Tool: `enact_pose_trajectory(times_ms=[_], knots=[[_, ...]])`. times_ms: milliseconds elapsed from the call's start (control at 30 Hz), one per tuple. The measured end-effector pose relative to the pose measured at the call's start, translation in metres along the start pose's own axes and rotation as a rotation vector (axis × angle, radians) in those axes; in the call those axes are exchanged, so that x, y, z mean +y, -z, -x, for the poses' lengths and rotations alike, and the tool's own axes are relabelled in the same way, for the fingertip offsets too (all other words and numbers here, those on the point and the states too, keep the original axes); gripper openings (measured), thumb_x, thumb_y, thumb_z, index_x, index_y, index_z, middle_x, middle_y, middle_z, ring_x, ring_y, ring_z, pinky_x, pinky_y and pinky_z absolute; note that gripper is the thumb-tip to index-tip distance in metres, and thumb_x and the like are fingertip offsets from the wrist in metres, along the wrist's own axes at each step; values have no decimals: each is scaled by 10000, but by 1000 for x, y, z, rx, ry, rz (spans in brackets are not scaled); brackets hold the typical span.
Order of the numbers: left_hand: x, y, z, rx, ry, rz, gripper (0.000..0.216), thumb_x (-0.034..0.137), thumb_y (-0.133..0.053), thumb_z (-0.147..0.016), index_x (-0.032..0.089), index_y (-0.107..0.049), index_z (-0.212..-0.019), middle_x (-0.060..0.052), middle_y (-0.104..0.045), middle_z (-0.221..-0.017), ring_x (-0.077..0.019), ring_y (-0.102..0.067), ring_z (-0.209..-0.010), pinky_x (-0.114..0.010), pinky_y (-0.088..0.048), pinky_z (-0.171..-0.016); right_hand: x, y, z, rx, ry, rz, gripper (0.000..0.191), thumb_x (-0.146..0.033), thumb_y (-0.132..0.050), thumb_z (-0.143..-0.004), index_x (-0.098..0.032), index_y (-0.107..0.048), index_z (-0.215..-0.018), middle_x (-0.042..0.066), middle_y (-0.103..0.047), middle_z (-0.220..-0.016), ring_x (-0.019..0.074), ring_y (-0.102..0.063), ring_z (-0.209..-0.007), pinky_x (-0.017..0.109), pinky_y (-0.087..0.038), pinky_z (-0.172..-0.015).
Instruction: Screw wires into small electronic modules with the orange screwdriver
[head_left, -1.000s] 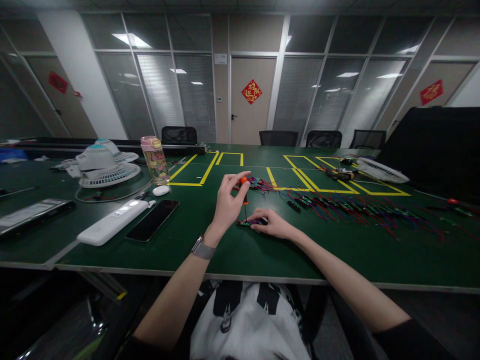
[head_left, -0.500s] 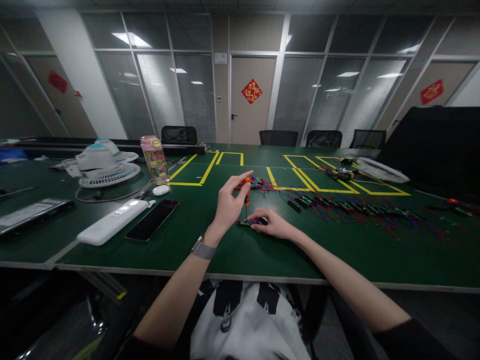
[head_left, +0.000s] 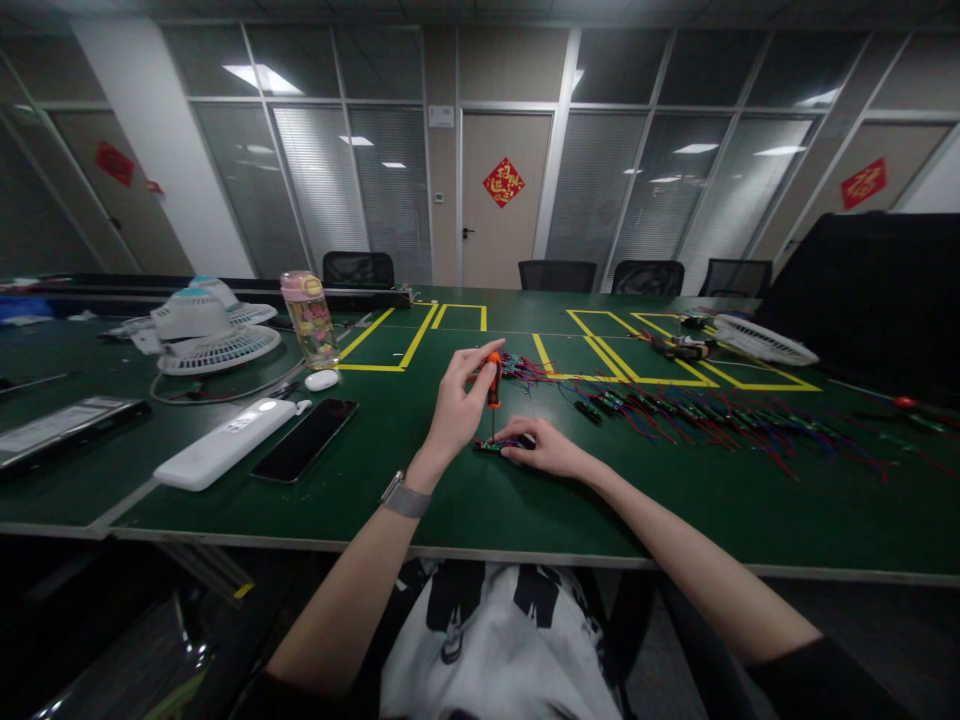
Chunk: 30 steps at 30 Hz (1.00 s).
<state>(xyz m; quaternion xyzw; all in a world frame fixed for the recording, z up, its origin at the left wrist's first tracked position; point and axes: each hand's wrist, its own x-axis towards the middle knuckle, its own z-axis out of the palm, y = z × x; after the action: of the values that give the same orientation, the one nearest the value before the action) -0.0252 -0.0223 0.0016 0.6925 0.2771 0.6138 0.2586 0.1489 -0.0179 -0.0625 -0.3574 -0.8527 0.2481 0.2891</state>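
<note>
My left hand [head_left: 459, 405] grips the orange and black handle of a screwdriver [head_left: 493, 388] between thumb and fingers. The screwdriver stands upright, its thin shaft pointing down at a small green circuit board [head_left: 489, 447]. Whether the tip touches the board is too small to tell. My right hand [head_left: 546, 448] is closed over the right part of this board, pressing it to the table; a black part shows by its fingers. Just beyond the screwdriver lies a bunch of small boards with red and blue wires [head_left: 525, 367].
A long row of wired circuit boards [head_left: 697, 412] spreads to the right on the green table [head_left: 450, 520]. On the left are a black phone [head_left: 306, 440], a white oblong device [head_left: 225, 443], a pink-lidded bottle [head_left: 310, 320] and white fans [head_left: 210, 330].
The orange screwdriver handle has turned slightly in my left hand, whose fingers have shifted a little. My right hand and the board stay in place.
</note>
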Motion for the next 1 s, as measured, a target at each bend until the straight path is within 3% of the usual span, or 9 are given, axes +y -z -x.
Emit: enact_pose_trajectory(times_ms=[100, 233, 433, 567, 633, 733, 800, 933, 1000], knots=[[0, 0, 0, -39, 13, 48, 321, 244, -490, -899, 213, -600, -1199, -64, -607, -1075, -144, -588, -946, -249, -481, -823, 0, 0, 0, 2, -4, -1, 233, -238, -617, -820, -165, -710, -1020, 60, -632, -856, 174, -581, -792, 296, -443, -759], [-3, 0, 0, 42, -27, -68, 266, 291, -582, -849, 227, -653, -1098, -53, -583, -1034, -145, -580, -910, -249, -482, -799, -1, 0, 0, 4, -11, -5, 231, -231, -619, -816, -169, -712, -1017, 57, -628, -844, 175, -578, -793, 296, -443, -757], [-1, 0, 0, -27, -9, 9, 320, 246, -424, -933, 216, -572, -1215, -56, -615, -1024, -137, -590, -893, -271, -469, -826, 0, 0, 0, 2, -9, -5, 235, -241, -622, -817, -173, -710, -1024, 61, -634, -864, 177, -581, -800, 301, -443, -762], [-2, 1, 1, 75, -78, -184, 247, 290, -544, -879, 229, -643, -1097, -46, -579, -981, -148, -558, -889, -271, -455, -817, 2, 0, 0, 4, 1, -17, 236, -247, -622, -819, -169, -709, -1024, 64, -638, -870, 180, -584, -803, 304, -442, -764], [-4, 2, 0, 90, -72, -197, 260, 295, -515, -895, 236, -638, -1116, -51, -569, -1015, -150, -556, -924, -279, -452, -843, 2, 0, 0, 9, 2, -17, 236, -253, -626, -818, -175, -709, -1024, 63, -640, -871, 180, -583, -807, 304, -441, -769], [-5, 1, 1, 4, -42, -32, 337, 263, -406, -942, 251, -555, -1244, -59, -580, -1099, -141, -586, -953, -288, -467, -861, 3, -1, 0, 13, 5, -15, 233, -261, -625, -820, -182, -710, -1022, 61, -644, -875, 178, -580, -810, 302, -440, -769], [-5, -1, 1, -45, -42, 24, 351, 259, -428, -934, 249, -532, -1269, -55, -601, -1079, -136, -605, -922, -283, -482, -839, 3, -1, 0, 11, 4, -15, 231, -262, -622, -823, -184, -710, -1021, 61, -647, -883, 178, -581, -807, 302, -441, -768], [-3, -1, 2, 55, -87, -167, 297, 291, -612, -835, 238, -637, -1126, -40, -585, -978, -142, -580, -880, -260, -486, -786, 4, -1, 0, 7, 6, -2, 238, -265, -622, -823, -192, -706, -1033, 55, -647, -884, 176, -580, -808, 302, -442, -770], [-3, 0, 2, 99, -88, -203, 279, 312, -602, -843, 244, -649, -1108, -46, -569, -1001, -145, -571, -899, -262, -487, -796, 5, -1, 0, 4, 6, 4, 241, -258, -622, -822, -192, -704, -1038, 54, -647, -882, 175, -580, -805, 303, -443, -770]])
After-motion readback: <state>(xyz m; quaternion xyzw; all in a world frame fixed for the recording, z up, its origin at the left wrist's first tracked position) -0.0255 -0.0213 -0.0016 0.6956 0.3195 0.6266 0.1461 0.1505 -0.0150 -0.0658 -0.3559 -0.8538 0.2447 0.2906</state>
